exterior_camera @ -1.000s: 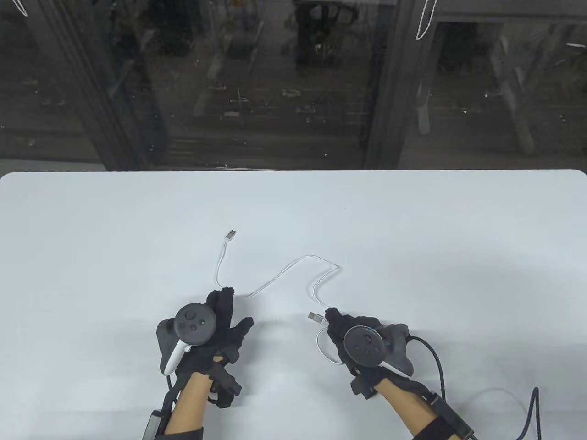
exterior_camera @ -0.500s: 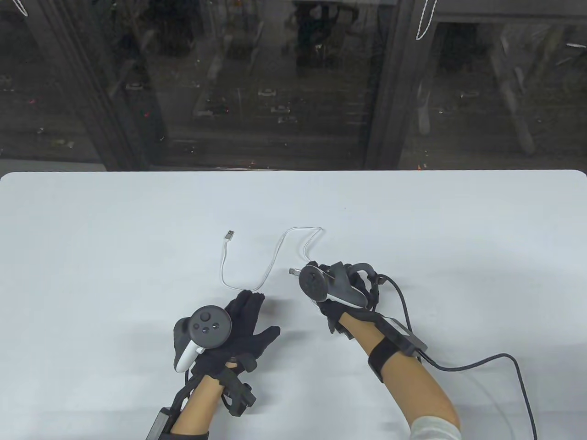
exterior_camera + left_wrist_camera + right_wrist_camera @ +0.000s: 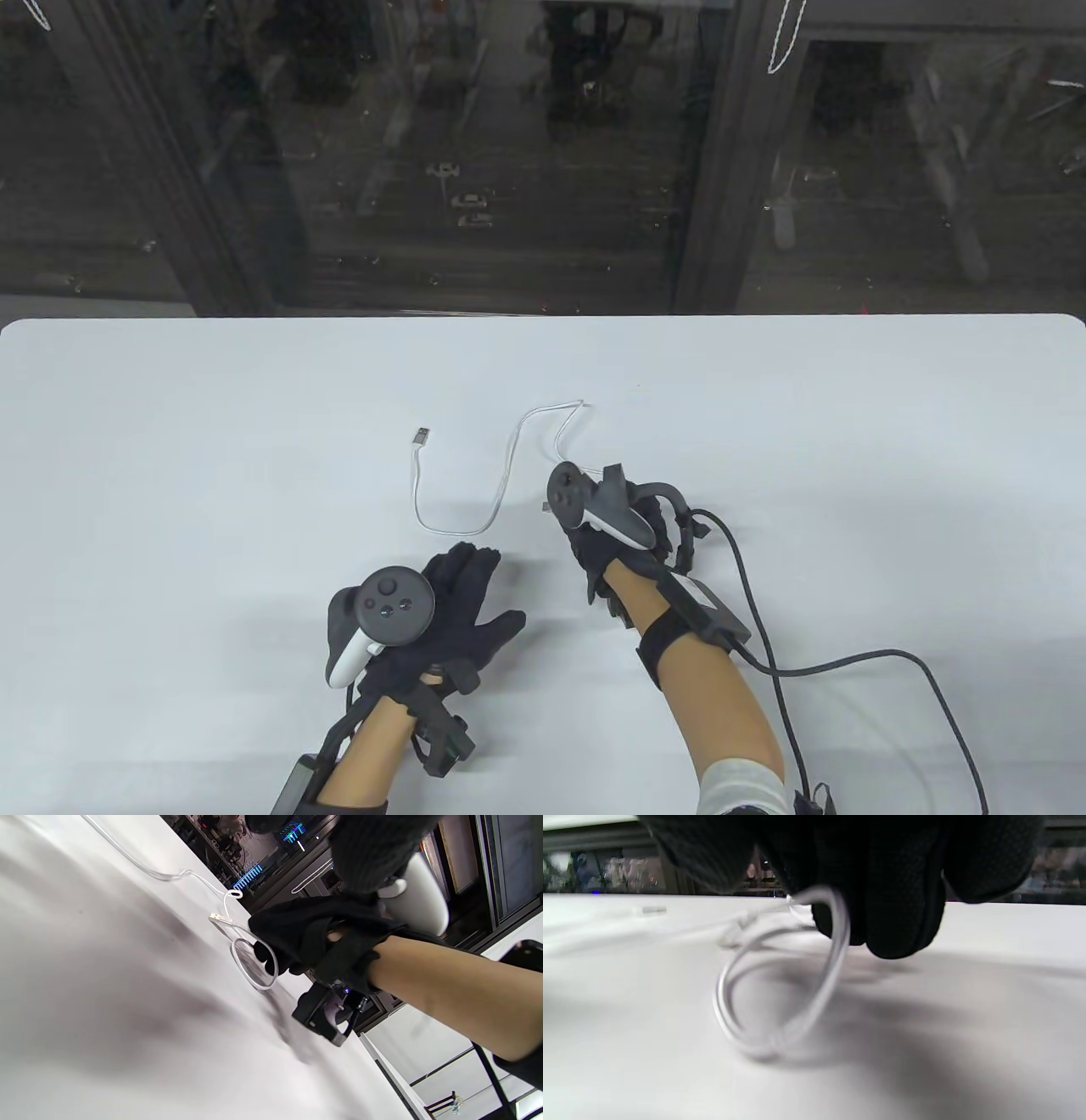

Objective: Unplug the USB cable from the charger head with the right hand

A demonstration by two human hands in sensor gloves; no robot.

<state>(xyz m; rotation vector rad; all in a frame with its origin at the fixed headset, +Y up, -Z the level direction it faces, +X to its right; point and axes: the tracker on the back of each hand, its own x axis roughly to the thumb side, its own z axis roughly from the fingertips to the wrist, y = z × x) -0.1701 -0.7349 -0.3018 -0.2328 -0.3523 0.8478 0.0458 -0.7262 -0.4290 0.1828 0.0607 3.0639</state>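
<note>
Table view: white cable [image 3: 501,488], thin, limp, light, lying in curves beyond left hand [image 3: 450,607], which rests flat and empty; right hand [image 3: 619,526] grips its near end; best held by the rigid plug.

A white table [image 3: 170,441] carries a looping white USB cable [image 3: 501,484].

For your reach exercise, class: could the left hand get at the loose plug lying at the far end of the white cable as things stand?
Probably yes. The left hand lies flat on the table, holding nothing, and the loose plug lies straight ahead with only the white cable curving between. The right hand sits off to the side.
</note>
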